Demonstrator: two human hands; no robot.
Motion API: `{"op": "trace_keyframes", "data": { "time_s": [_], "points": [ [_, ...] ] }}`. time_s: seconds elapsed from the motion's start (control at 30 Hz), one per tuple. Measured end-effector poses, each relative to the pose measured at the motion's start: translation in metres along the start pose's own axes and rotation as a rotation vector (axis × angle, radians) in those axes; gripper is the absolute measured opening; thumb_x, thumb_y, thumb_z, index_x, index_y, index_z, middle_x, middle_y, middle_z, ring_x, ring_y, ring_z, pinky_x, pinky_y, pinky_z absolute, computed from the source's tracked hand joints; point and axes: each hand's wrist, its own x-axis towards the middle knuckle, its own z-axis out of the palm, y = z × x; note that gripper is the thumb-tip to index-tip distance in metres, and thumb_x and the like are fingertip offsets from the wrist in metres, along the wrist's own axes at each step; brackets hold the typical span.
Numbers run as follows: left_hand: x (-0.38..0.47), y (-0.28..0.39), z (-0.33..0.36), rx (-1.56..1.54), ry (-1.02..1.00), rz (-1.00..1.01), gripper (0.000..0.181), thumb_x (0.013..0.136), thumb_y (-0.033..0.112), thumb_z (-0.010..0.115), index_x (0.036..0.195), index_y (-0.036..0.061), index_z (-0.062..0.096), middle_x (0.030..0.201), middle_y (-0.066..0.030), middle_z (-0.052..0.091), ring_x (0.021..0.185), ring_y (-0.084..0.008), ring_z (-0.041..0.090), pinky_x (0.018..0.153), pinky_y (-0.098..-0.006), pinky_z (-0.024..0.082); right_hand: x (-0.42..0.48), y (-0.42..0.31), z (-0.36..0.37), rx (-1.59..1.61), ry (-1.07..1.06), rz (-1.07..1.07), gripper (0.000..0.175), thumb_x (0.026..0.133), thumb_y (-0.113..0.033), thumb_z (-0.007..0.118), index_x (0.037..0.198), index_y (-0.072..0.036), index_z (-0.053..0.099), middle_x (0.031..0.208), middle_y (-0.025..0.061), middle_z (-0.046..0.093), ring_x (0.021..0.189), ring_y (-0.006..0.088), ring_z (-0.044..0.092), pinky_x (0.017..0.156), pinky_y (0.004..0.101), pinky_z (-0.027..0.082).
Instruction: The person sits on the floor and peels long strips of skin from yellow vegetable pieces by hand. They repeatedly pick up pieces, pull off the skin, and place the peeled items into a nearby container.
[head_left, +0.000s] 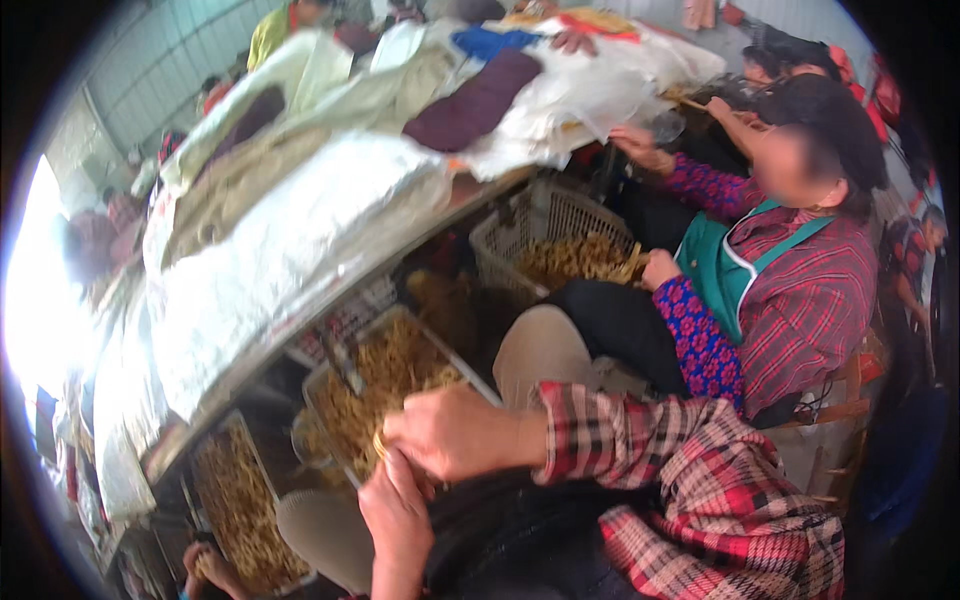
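My right hand (465, 431), at the end of a red and black plaid sleeve, comes in from the right with curled fingers. Below it, my left hand (397, 510) reaches up from the lower edge, thumb and fingers pinched. A small yellow strip (380, 444), bent into a loop, is held between the fingertips of both hands; its exact kind cannot be told. Just beyond them stands a crate (439, 345) full of small yellowish-brown pieces (397, 360), between my knees.
A long table under white sheeting (322, 202) runs diagonally ahead, a dark purple cloth (476, 101) on it. A plastic basket (555, 210) of similar pieces stands near a co-worker in a green apron (712, 262). Another filled crate (259, 457) and someone's hands (210, 566) are at lower left.
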Motion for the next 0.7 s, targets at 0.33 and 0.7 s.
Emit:
{"op": "trace_keyframes", "data": {
  "time_s": [0.33, 0.7],
  "points": [
    [-0.022, -0.112, -0.030, -1.047, 0.273, -0.850, 0.040, 0.105, 0.037, 0.049, 0.073, 0.0128, 0.050, 0.059, 0.0064, 0.040, 0.047, -0.0036, 0.033, 0.042, -0.0204, 0.027, 0.020, 0.047, 0.043, 1.589, 0.128, 0.899, 0.020, 0.104, -0.023, 0.046, 0.091, -0.008, 0.051, 0.068, -0.0035, 0.044, 0.050, 0.0039, 0.027, 0.044, 0.0185, 0.024],
    [0.082, -0.251, -0.011, -0.729, 0.461, -0.953, 0.039, 0.102, 0.043, 0.053, 0.078, 0.0116, 0.055, 0.058, 0.0083, 0.037, 0.046, -0.0049, 0.030, 0.043, -0.0221, 0.023, 0.101, 0.127, 0.133, 0.911, 0.088, 0.714, 0.021, 0.106, -0.025, 0.043, 0.090, -0.012, 0.048, 0.074, -0.0058, 0.043, 0.060, 0.0033, 0.034, 0.051, 0.0192, 0.028]
  ]
}}
